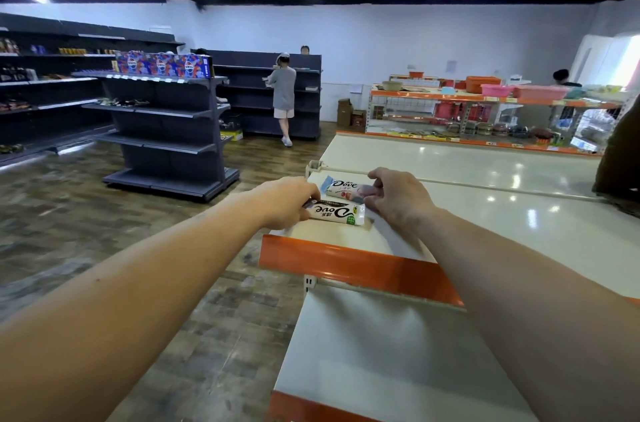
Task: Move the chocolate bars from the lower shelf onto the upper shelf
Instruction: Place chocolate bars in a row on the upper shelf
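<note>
Two white Dove chocolate bars lie at the left end of the upper shelf point(485, 214), a cream board with an orange front strip. My left hand point(287, 202) grips the left end of the nearer bar point(337, 213), whose lettering faces away from me. My right hand point(394, 195) pinches the right end of the farther bar point(341, 188), which lies just behind the nearer one. The lower shelf point(381, 362) is bare where I can see it, partly covered by my right forearm.
A thin rail point(450, 182) runs along the upper shelf behind the bars. Dark gondola shelving point(166, 124) stands across the wooden aisle to the left. A person in grey point(284, 92) faces shelves at the back. Orange racks with basins point(485, 103) line the far right.
</note>
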{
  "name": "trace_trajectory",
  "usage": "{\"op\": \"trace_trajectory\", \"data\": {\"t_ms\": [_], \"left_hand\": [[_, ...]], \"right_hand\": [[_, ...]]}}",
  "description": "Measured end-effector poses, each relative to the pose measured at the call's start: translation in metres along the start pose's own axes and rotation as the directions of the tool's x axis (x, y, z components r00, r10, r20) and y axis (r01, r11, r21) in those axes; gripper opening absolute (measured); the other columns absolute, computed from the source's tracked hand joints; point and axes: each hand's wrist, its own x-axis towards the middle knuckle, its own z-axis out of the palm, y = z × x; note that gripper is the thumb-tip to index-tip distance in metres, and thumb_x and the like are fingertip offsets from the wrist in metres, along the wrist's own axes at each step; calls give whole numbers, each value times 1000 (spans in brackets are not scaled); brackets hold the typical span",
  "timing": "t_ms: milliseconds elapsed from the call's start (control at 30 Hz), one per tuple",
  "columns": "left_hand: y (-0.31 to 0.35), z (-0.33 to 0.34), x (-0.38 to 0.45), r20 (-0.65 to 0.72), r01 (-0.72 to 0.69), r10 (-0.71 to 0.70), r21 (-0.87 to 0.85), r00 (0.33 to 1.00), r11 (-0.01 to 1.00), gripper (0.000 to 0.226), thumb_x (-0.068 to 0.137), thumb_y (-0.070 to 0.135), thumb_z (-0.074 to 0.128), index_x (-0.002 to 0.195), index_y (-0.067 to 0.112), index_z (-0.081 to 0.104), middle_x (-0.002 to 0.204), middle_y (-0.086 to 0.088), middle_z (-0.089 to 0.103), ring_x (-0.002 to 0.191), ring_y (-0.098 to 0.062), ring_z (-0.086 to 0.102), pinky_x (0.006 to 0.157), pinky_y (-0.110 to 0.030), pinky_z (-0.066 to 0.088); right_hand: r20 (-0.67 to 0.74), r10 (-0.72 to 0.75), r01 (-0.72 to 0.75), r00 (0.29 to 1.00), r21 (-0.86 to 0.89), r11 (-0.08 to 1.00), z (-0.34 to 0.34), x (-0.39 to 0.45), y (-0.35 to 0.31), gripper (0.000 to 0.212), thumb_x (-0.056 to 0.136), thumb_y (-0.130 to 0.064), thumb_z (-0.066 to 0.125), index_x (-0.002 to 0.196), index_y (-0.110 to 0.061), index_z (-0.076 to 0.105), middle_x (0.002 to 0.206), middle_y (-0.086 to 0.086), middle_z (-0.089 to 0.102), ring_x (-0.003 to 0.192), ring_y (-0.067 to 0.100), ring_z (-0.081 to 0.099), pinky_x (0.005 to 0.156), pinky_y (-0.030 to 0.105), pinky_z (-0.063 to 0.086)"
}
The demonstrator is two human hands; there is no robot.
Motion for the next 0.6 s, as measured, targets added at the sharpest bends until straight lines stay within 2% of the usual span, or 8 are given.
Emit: {"op": "trace_trajectory", "data": {"t_ms": [133, 267, 467, 533, 600], "left_hand": [[-17, -4, -17, -120, 19, -6, 105, 993, 994, 41, 95, 27, 56, 134, 20, 46, 123, -3, 50, 110, -25, 54, 90, -41, 49], [-54, -8, -51, -210, 103, -52, 244, 976, 964, 36, 96, 29, 55, 129, 15, 48, 116, -6, 51, 99, -26, 60, 79, -40, 53], [-120, -7, -138, -227, 212, -128, 393, 965, 895, 36, 98, 35, 50, 126, 13, 48, 111, -6, 51, 89, -24, 62, 71, -35, 52], [-140, -5, -170, -226, 259, -171, 452, 959, 854, 37, 98, 36, 48, 127, 13, 47, 112, -5, 51, 88, -23, 63, 67, -31, 50], [-155, -4, -201, -215, 287, -202, 522, 956, 803, 38, 99, 38, 44, 128, 13, 46, 115, -5, 52, 90, -21, 64, 66, -27, 48]], "right_hand": [[-111, -106, 110, 988, 34, 993, 2, -7, -20, 49, 87, -20, 71, 133, -14, 54, 113, -1, 70, 107, 22, 62, 92, 36, 49], [-134, -238, 242, 962, 8, 970, 9, -9, -53, 52, 84, -22, 75, 130, -10, 56, 113, 7, 69, 104, 27, 63, 91, 37, 49], [-168, -432, 434, 886, -30, 901, 33, -12, -121, 37, 86, -31, 71, 118, -12, 63, 104, 9, 71, 95, 29, 64, 76, 35, 48], [-160, -504, 505, 849, -38, 863, 40, -16, -150, 27, 87, -32, 68, 109, -15, 65, 103, 7, 70, 93, 26, 64, 77, 37, 51], [-140, -563, 565, 814, -29, 824, 47, -22, -178, 25, 89, -30, 66, 109, -15, 66, 105, 6, 69, 96, 25, 62, 81, 39, 50]]}}
